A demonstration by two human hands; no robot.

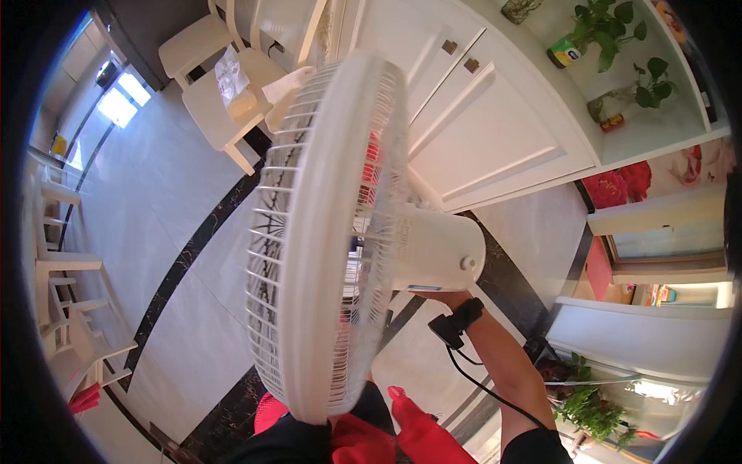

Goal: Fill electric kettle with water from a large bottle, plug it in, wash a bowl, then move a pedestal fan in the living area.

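Note:
A white electric fan (324, 243) fills the middle of the view, seen side-on. Its wire grille faces left and its motor housing (443, 246) points right. My right hand (447, 297) reaches in beneath the housing and is mostly hidden by it; its fingers do not show. A black strap with a small device (455, 325) sits on the right wrist, and a black cable (493, 394) runs from it along the forearm. My left hand is out of view; a black sleeve (284, 441) shows below the fan. Red cloth (371, 441) lies at my front.
Cream chairs (223, 98) stand at the upper left, one bearing a plastic bag (232, 75). Behind the fan is a white cabinet (493, 139) with open shelves of potted plants (606, 46). More white chairs (69, 261) line the left. Dark bands (191, 249) cross the pale tile floor.

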